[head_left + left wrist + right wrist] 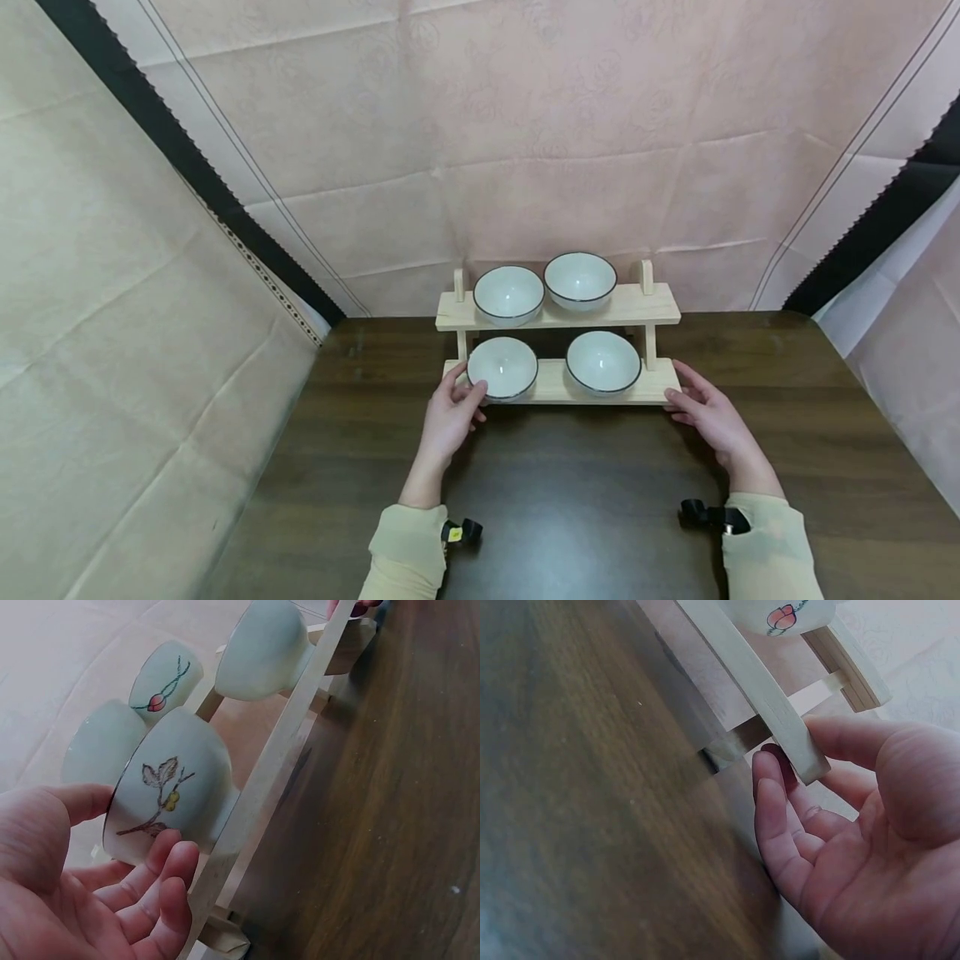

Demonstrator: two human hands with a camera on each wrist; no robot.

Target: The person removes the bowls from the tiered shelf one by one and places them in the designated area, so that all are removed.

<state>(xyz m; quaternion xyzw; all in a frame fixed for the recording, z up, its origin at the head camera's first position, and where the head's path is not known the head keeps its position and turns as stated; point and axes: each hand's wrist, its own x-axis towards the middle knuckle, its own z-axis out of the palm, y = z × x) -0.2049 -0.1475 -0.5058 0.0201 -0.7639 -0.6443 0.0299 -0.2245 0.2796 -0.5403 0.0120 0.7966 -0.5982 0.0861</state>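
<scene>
A pale two-tier wooden rack holds several white bowls with dark rims. My left hand is at the lower left bowl, its thumb at the rim and its index finger along the bowl's left side. A brown branch with yellow fruit decorates this bowl in the left wrist view; the index fingertip is hidden behind it. With thumb and curled fingers, my right hand grips the right end of the rack's lower board. Beside it on that board sits the lower right bowl.
Two more bowls, upper left and upper right, stand on the top shelf. The rack stands near the back of a dark wooden table. Pale cloth walls rise behind and at the sides.
</scene>
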